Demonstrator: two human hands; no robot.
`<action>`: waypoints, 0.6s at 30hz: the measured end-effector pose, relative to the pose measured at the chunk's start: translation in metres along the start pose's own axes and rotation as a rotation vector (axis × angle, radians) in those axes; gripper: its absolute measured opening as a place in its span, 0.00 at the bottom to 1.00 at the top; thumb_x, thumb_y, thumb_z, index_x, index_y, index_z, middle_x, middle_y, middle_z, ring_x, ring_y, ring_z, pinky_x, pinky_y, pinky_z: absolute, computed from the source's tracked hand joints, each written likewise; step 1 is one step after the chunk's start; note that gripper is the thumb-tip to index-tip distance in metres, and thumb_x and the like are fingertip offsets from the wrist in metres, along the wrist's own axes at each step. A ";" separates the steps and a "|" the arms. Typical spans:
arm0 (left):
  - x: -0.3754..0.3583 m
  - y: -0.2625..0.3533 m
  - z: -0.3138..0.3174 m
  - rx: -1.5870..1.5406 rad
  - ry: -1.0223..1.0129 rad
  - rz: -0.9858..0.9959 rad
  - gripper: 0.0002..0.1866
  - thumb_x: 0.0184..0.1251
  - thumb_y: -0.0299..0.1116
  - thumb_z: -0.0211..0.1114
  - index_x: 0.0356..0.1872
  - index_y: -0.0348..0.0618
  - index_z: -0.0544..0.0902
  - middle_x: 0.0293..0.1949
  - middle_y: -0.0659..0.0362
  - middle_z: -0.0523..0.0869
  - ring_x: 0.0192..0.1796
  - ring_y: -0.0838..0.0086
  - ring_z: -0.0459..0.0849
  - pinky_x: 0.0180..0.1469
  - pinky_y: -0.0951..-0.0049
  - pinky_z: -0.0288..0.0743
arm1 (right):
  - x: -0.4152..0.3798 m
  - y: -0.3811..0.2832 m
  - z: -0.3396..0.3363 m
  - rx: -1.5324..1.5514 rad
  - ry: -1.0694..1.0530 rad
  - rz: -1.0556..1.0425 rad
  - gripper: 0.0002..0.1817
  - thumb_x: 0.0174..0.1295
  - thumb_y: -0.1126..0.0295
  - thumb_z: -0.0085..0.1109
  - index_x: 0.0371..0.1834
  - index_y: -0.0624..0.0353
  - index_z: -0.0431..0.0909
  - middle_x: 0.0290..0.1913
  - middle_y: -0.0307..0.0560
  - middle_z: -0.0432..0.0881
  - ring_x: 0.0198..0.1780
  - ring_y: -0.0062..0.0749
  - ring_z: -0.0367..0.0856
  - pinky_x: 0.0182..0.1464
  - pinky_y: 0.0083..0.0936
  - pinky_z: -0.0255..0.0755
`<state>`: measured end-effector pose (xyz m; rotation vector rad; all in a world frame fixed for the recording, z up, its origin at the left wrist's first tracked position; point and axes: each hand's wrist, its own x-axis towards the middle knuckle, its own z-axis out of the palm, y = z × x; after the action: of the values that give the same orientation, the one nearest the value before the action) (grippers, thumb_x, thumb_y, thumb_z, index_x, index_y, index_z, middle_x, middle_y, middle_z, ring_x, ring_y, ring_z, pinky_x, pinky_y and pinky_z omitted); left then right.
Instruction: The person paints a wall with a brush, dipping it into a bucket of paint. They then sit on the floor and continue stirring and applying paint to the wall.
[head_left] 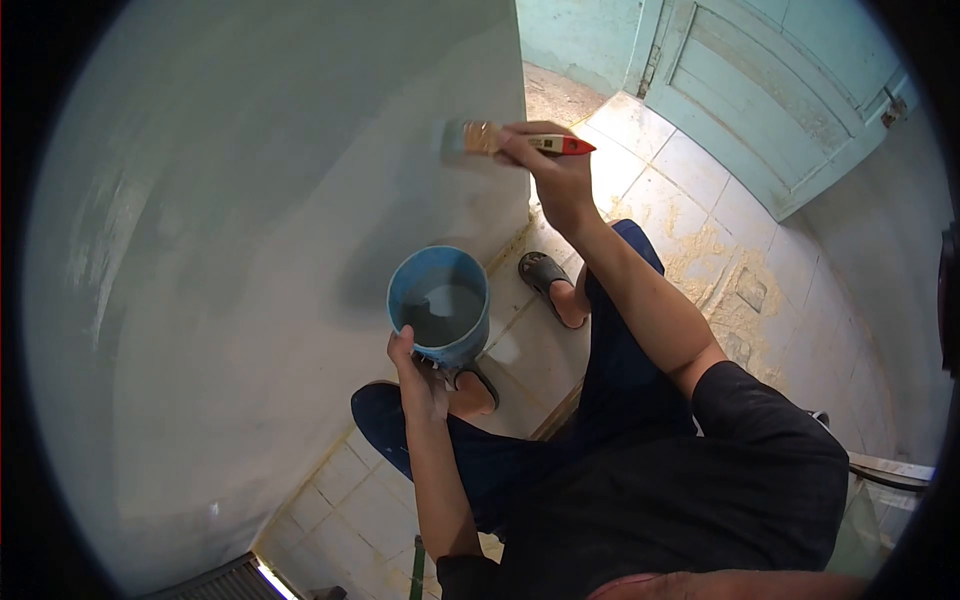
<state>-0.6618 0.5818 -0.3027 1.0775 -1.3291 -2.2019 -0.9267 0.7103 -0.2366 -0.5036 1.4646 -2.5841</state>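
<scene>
My left hand (pixel 418 375) grips a blue bucket (pixel 462 350) near its rim, thumb over the edge and the other fingers underneath, partly hidden. Grey liquid (pixel 440 312) fills the lower part of the bucket. Above and to the right, my right hand (pixel 552 170) is closed round the handle of a flat paintbrush (pixel 482 138). The handle has a red tip, and the bristles point left, overlapping the wall (pixel 250 220) in this view. Around the brush the wall is darker grey; lower down it is paler.
White floor tiles (pixel 690 175) carry yellowish debris (pixel 735 285) to the right of my legs. A pale green door (pixel 770 100) stands at the upper right. My sandalled feet are close to the wall's base. A dark slatted object (pixel 215 582) lies at the bottom left.
</scene>
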 end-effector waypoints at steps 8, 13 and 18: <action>0.000 -0.004 0.003 -0.034 -0.050 -0.023 0.50 0.62 0.70 0.68 0.78 0.53 0.65 0.77 0.49 0.66 0.79 0.52 0.63 0.76 0.49 0.59 | 0.035 0.006 0.008 -0.599 0.271 -0.875 0.13 0.62 0.81 0.71 0.50 0.60 0.90 0.49 0.54 0.87 0.46 0.43 0.89 0.50 0.32 0.83; 0.008 -0.011 -0.001 -0.007 -0.081 -0.006 0.50 0.63 0.72 0.63 0.78 0.49 0.66 0.78 0.51 0.68 0.77 0.55 0.67 0.72 0.48 0.64 | 0.064 0.003 0.022 -0.675 0.257 -1.016 0.16 0.62 0.81 0.70 0.54 0.60 0.87 0.53 0.54 0.83 0.52 0.46 0.85 0.54 0.36 0.82; 0.007 -0.011 0.001 0.007 -0.100 -0.011 0.50 0.64 0.72 0.63 0.78 0.48 0.66 0.77 0.51 0.68 0.77 0.54 0.68 0.71 0.48 0.66 | 0.076 0.021 0.023 -0.700 0.351 -1.064 0.14 0.62 0.81 0.70 0.51 0.60 0.86 0.52 0.54 0.82 0.51 0.48 0.84 0.52 0.38 0.81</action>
<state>-0.6667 0.5833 -0.3148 0.9913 -1.3766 -2.2881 -0.9909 0.6600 -0.2266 -1.2307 2.8703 -2.8109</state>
